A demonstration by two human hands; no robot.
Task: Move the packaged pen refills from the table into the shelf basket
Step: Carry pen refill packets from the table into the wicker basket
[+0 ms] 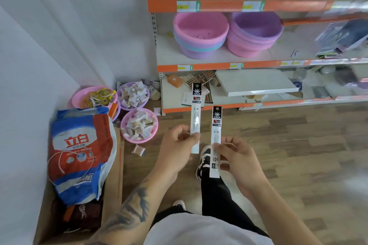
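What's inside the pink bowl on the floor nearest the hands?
The pink bowl is heaped with small clear packets holding pale sticks, perhaps toothpicks. The heap covers the bowl's bottom, so anything underneath cannot be seen.

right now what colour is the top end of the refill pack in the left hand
Black with white print on the refill pack, gripped by the left hand; head view.

The left hand [179,141] and right hand [235,155] each hold one refill pack [196,117] upright, side by side, before the shelf [219,66]. Two basin stacks [200,35] sit on its middle board. Left of the hands (on the floor) three bowls [139,125] lie beyond a bag [79,153] resting in a box [113,185].
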